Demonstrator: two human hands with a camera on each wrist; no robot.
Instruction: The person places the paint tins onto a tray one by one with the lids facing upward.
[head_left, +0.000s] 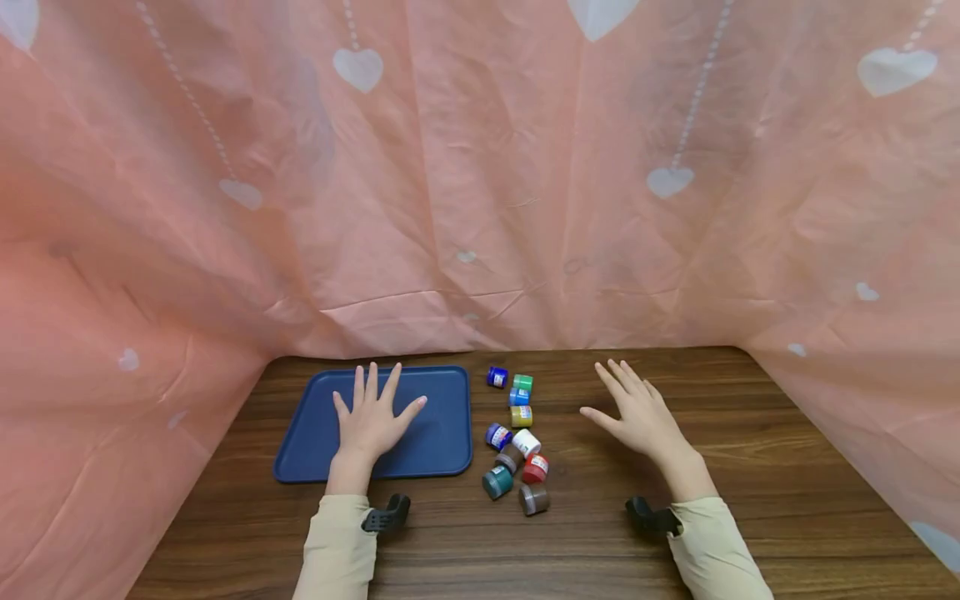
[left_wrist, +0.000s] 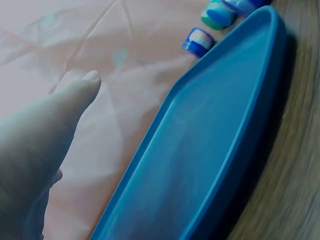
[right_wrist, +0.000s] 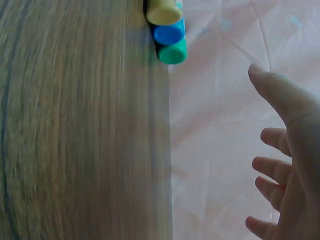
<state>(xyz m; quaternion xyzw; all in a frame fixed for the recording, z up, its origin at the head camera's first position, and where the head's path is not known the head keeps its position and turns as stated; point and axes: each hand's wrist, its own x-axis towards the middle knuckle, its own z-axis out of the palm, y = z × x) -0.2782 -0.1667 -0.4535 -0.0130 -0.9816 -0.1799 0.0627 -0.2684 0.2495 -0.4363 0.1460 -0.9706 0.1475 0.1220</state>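
My left hand (head_left: 369, 427) is spread over the blue tray (head_left: 442, 454), fingers straight and holding nothing. Off to the right, my right hand (head_left: 643, 417) hovers above the wooden table with its fingers extended and nothing in them. Between the two lie several small paint jars in a loose column: a dark blue jar (head_left: 497, 377), a green jar (head_left: 523, 382), a yellow jar (head_left: 521, 417), a white jar (head_left: 527, 442), a red jar (head_left: 536, 468), a teal jar (head_left: 497, 482) and a brown jar (head_left: 534, 499) among them. In the left wrist view the tray (left_wrist: 200, 135) shows its raised rim.
A pink curtain (head_left: 480, 183) with white hearts hangs behind the table (head_left: 600, 550) and along both sides. Each wrist wears a black band mount (head_left: 387, 513). The jars stand just right of the tray's edge.
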